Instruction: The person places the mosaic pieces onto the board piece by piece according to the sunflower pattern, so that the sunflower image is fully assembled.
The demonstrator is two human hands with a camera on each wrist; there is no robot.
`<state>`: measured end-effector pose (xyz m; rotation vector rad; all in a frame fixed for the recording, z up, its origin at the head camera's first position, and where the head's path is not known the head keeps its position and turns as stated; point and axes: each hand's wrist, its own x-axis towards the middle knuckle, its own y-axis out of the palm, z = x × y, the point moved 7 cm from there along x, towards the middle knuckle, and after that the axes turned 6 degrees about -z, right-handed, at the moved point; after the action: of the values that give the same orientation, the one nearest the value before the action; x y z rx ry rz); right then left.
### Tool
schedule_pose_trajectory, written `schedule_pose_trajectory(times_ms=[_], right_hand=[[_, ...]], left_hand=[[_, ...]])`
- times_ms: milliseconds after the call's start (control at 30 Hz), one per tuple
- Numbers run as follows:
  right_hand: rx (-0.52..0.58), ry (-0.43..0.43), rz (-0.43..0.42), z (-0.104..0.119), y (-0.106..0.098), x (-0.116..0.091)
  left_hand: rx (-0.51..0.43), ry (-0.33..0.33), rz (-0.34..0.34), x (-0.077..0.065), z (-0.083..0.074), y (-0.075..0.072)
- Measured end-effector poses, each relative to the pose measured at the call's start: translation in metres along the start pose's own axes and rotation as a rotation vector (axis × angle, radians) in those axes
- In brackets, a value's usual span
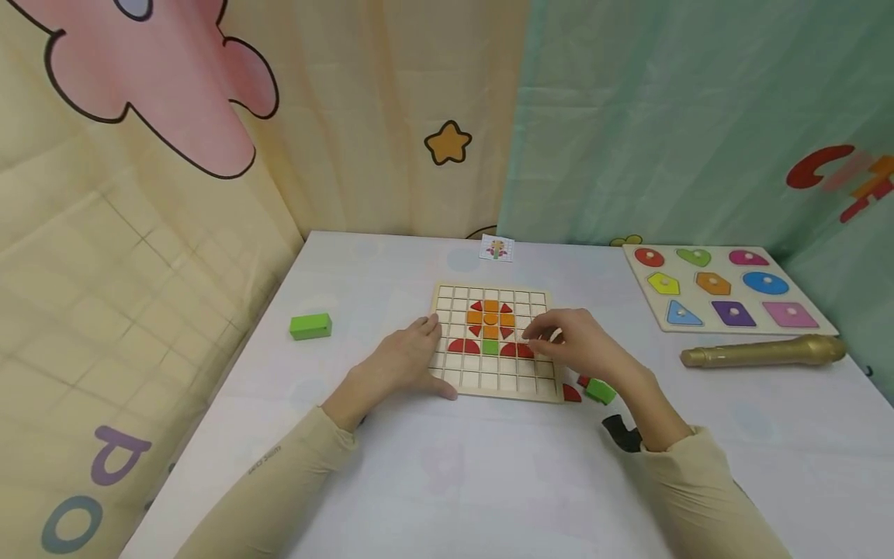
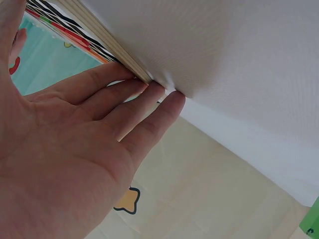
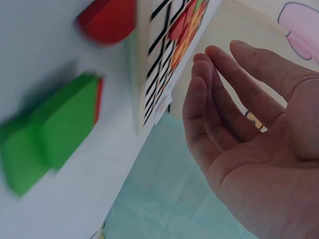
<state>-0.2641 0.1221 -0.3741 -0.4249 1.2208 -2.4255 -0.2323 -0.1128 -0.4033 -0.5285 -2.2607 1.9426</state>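
Note:
A square wooden grid board (image 1: 503, 380) lies on the table with flat orange pieces (image 1: 492, 307), red pieces (image 1: 517, 351) and a green square (image 1: 490, 347) set out on it. My left hand (image 1: 401, 357) rests along the board's left edge, its fingertips (image 2: 155, 89) touching the rim in the left wrist view. Above the right part of the board hovers my right hand (image 1: 580, 341); its fingers are loosely bent, and the right wrist view shows nothing between them. Beside the board's lower right corner lie a loose red piece (image 1: 571, 394) and green pieces (image 3: 60, 124).
A green block (image 1: 310, 326) sits at the left. Behind the board lies a small picture card (image 1: 497, 248). At the right are a knobbed shape puzzle (image 1: 698, 307) and a gold rod-like object (image 1: 761, 354). Curtains (image 1: 391, 116) hang behind the table.

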Motion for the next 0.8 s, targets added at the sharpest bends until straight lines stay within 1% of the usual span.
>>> schedule_pose_trajectory(times_ms=[167,267,400,500,600,800], right_hand=[[-0.009,0.067,0.032,-0.028,-0.013,-0.019],[-0.018,0.093,0.08,-0.042,-0.017,-0.029],[-0.014,0.125,0.157,-0.055,-0.021,-0.041],[-0.01,0.162,0.217,-0.06,-0.024,-0.049],[-0.013,0.188,0.251,-0.062,-0.021,-0.053],[-0.017,0.191,0.247,-0.06,-0.016,-0.052]], left_hand=[[-0.001,0.005,-0.01,0.0,0.0,0.0],[-0.001,0.009,-0.014,-0.001,0.0,0.0],[-0.003,0.002,-0.005,-0.001,-0.001,0.001],[-0.002,-0.003,-0.005,-0.001,-0.001,0.0],[0.006,-0.008,-0.004,-0.001,0.0,0.0],[0.01,-0.013,0.002,0.001,0.0,0.001]])
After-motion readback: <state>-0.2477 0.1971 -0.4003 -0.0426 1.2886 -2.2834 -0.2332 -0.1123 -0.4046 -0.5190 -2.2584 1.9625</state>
